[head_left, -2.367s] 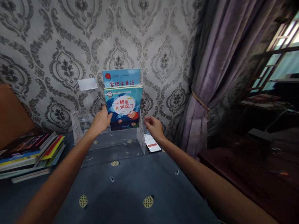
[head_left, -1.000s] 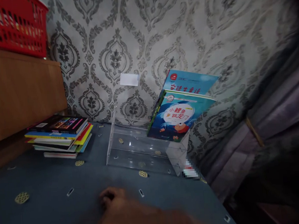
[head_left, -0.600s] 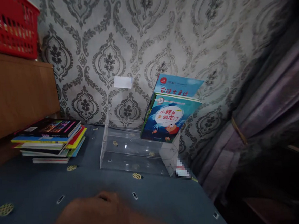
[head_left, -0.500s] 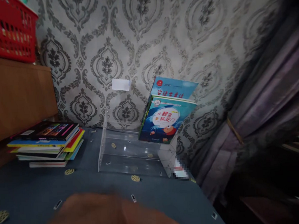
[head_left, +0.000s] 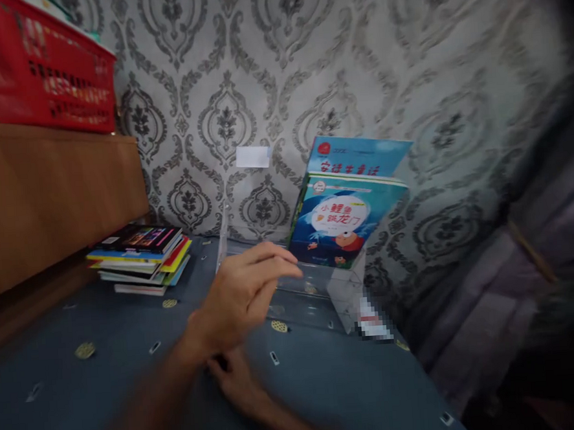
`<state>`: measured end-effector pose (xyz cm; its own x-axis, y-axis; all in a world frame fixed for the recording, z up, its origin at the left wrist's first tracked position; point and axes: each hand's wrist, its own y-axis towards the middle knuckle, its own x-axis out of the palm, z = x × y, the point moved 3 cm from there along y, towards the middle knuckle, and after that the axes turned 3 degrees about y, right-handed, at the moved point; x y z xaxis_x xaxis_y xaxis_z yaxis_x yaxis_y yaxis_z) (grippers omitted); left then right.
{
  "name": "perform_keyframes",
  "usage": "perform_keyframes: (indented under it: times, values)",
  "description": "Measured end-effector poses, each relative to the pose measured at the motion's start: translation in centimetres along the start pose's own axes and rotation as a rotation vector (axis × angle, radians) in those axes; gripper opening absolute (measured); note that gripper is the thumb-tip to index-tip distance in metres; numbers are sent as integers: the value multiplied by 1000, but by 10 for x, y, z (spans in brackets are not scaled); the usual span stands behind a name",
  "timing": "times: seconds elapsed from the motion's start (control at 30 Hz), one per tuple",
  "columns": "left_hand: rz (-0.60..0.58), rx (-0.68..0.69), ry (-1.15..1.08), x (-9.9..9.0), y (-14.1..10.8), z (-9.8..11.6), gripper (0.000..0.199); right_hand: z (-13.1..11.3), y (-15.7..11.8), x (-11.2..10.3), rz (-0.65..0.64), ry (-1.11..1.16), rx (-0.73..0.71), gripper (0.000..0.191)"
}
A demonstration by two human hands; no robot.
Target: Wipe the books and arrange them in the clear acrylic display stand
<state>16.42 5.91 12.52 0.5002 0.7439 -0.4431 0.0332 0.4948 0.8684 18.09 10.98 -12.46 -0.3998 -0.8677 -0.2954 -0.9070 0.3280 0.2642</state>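
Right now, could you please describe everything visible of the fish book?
The fish book stands closed, face out, at the right of the clear stand, before another blue book. Its paper-looking blue cover carries a white patch with lettering and a red fish. The left hand hovers by its lower left corner; contact is unclear.

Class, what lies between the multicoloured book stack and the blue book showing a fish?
In the head view: blue patterned cloth, then the clear plastic stand's left panel, with the left hand in front.
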Motion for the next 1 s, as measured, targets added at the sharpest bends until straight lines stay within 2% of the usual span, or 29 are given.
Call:
perform_keyframes:
  times: [0.07,0.17,0.33,0.43,0.5,0.6,0.7,1.0]
  values:
    - [-17,-69,79,0,-6,-23,33,2,-2,0,-12,17,46,23]
    - [-51,-285,284,-13,-23,-68,34,-2,-5,-2,-46,13,75,24]
    - [-212,-665,900,-66,-64,-158,35,-11,-3,-3,-40,-13,103,24]
    - [-226,-785,1005,-101,-87,-201,39,-15,-3,-4,-61,-29,102,23]
    - [-246,-842,1041,-119,-100,-220,42,-18,-3,-5,-66,-41,97,23]
    - [-323,-883,1035,-136,-115,-236,46,-20,-4,-6,-62,-48,101,25]
    - [-396,-879,1013,-143,-125,-243,47,-20,-4,-6,-56,-53,114,26]
    - [-490,-831,985,-153,-144,-235,57,-20,-3,-6,-67,-50,105,25]
